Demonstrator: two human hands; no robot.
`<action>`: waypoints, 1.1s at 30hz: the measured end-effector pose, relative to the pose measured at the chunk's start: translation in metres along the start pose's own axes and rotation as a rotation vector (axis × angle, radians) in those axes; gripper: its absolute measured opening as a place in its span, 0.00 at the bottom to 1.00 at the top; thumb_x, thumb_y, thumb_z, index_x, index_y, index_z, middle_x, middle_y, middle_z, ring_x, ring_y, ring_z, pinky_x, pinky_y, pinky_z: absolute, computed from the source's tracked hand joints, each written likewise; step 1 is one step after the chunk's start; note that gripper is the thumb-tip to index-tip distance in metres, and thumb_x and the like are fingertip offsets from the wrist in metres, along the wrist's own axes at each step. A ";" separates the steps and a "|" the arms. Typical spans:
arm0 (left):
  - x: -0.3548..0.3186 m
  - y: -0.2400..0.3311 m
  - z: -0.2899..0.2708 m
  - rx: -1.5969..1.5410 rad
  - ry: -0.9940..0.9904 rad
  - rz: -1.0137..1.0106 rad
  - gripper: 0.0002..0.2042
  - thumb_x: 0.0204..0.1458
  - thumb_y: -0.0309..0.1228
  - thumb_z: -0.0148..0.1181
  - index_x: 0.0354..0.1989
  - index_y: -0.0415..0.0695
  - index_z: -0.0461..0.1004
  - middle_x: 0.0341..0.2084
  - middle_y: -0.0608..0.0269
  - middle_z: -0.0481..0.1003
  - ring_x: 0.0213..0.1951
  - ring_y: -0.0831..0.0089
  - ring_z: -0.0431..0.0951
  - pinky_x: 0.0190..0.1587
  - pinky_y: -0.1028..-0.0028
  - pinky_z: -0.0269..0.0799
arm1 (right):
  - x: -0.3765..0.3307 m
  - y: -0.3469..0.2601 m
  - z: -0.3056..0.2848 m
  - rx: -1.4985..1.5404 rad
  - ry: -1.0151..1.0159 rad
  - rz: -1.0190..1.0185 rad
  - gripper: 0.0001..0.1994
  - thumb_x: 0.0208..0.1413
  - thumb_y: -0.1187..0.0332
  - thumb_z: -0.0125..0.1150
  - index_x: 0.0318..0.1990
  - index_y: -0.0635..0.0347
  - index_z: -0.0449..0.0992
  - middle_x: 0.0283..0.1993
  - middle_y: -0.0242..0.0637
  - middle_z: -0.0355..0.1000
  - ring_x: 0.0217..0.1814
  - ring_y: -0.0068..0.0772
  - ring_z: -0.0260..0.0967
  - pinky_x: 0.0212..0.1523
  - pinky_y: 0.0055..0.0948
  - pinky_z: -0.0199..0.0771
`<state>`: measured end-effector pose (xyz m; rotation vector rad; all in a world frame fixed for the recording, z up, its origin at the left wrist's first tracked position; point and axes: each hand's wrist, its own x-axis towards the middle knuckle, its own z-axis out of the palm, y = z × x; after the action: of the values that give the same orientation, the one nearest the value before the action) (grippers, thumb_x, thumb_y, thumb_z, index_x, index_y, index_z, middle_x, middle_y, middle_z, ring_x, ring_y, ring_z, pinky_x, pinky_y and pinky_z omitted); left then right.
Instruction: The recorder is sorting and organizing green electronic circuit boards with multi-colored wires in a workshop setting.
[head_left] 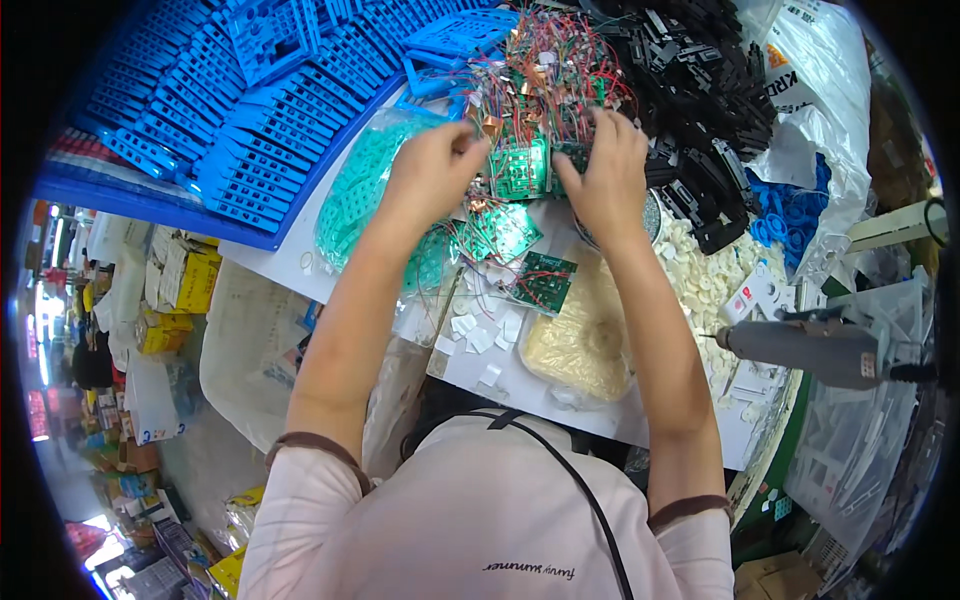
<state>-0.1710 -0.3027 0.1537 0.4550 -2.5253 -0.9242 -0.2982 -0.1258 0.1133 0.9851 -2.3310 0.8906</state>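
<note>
A white tabletop (pixel 275 262) carries everything, including the broad stack of blue slotted plastic shells (pixel 262 150) at far left. The heap of glossy black plastic parts (pixel 695 110) lies beyond the right hand (pixel 614 178); the clear bag of mint-green pieces (pixel 362 190) lies beside the left hand (pixel 428 172). Ahead is a tangle of red and green wires (pixel 560 65). Both hands are blurred: the left grip's fingers curl close together, the right's thumb and fingers stand apart; I cannot tell whether either is clamped. Between them sits the green circuit board (pixel 518 170), face up, nearly square, with no clear long axis. It should be light, stiff and fragile at its joints, best taken by bare edges.
</note>
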 end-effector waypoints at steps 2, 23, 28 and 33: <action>-0.042 0.003 -0.009 -0.205 -0.068 -0.086 0.15 0.55 0.37 0.58 0.37 0.35 0.76 0.24 0.61 0.77 0.24 0.77 0.77 0.26 0.76 0.71 | -0.012 -0.002 0.003 0.024 -0.057 0.011 0.31 0.43 0.67 0.67 0.56 0.65 0.63 0.56 0.50 0.62 0.57 0.54 0.57 0.58 0.43 0.61; -0.125 -0.013 0.045 -1.309 0.005 -0.938 0.11 0.57 0.37 0.54 0.40 0.43 0.65 0.29 0.60 0.71 0.16 0.82 0.61 0.14 0.83 0.50 | -0.058 -0.001 -0.023 0.663 -0.948 0.313 0.12 0.43 0.71 0.68 0.36 0.64 0.77 0.33 0.34 0.75 0.35 0.24 0.70 0.36 0.27 0.69; -0.106 -0.029 0.050 -1.384 -0.117 -1.118 0.09 0.59 0.37 0.52 0.33 0.46 0.64 0.21 0.64 0.71 0.14 0.83 0.59 0.13 0.82 0.49 | -0.032 0.006 -0.011 0.782 -1.021 0.523 0.09 0.49 0.68 0.65 0.36 0.62 0.78 0.32 0.26 0.74 0.34 0.16 0.67 0.36 0.22 0.66; -0.106 -0.025 0.037 -0.734 -0.178 -0.770 0.12 0.56 0.38 0.55 0.27 0.42 0.68 0.17 0.65 0.69 0.15 0.81 0.63 0.15 0.79 0.53 | -0.022 0.001 0.009 0.780 -1.185 0.472 0.14 0.50 0.65 0.66 0.41 0.64 0.78 0.36 0.29 0.75 0.38 0.18 0.67 0.41 0.22 0.65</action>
<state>-0.0931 -0.2554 0.0834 1.1443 -1.9026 -2.1218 -0.2862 -0.1217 0.0936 1.5942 -3.3509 1.8692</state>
